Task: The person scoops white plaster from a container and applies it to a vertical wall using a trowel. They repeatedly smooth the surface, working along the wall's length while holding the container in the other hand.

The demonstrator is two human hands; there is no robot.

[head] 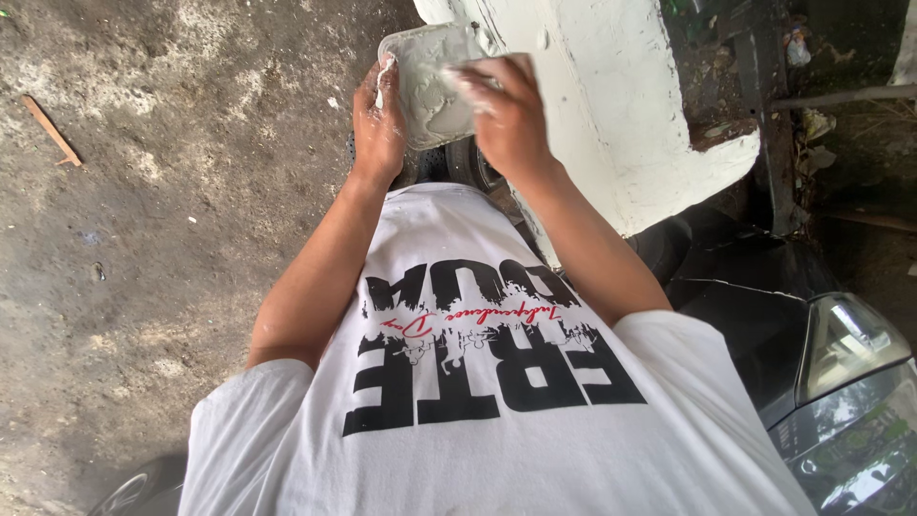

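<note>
My left hand [377, 124] grips the left edge of a flat grey board [430, 81] smeared with pale putty, held up in front of my chest. My right hand [506, 110] lies over the board's right side, fingers closed on a small scraper [468, 84] that is mostly hidden and coated in putty. Both hands are dusted white. Just right of them stands a car body panel [611, 105] covered in white filler. My white printed T-shirt [478, 382] fills the lower middle.
Rough stained concrete ground [143, 239] spreads to the left, with a thin wooden stick [53, 129] on it. A dark car part with a headlight [845, 344] lies at the lower right. Debris and metal bars [812, 96] sit at the upper right.
</note>
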